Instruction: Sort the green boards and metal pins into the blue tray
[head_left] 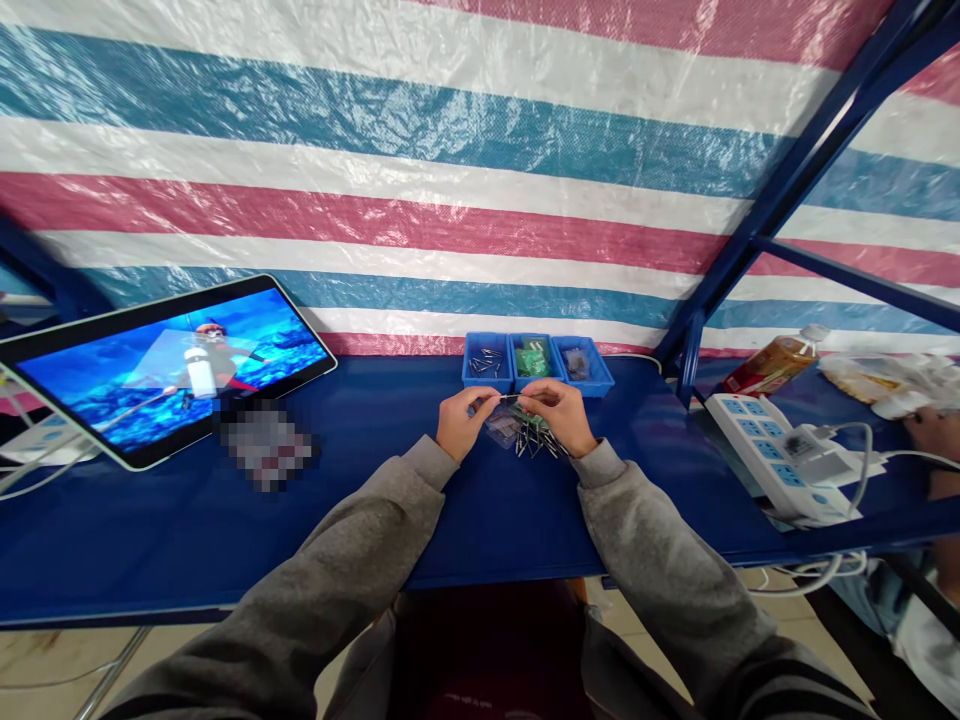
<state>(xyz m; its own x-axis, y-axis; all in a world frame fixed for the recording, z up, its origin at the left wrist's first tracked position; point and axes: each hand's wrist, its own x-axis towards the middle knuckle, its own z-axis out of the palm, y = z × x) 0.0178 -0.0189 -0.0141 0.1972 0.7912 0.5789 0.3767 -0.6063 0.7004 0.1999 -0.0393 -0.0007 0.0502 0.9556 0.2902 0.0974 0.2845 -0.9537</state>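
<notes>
My left hand (463,420) and my right hand (564,412) meet over the blue table (360,500), fingers pinched on the two ends of a thin, dark and silvery pen-like piece (511,397). Its details are too small to tell. Just below my fingers lies a loose pile of several metal and black pieces (538,440), with a clear plastic bag (502,428) at its left. Behind my hands three blue bins stand in a row: the left bin (487,382) holds slim metal pieces, the middle one green items (532,360), the right one a small clear bag (577,363).
A lit tablet screen (180,365) leans at the left, with a blurred packet (268,447) before it. On the right are a white power strip (780,460) with plugs and cables, a blue metal frame (694,350), a bottle (776,358) and another person's hand (934,440).
</notes>
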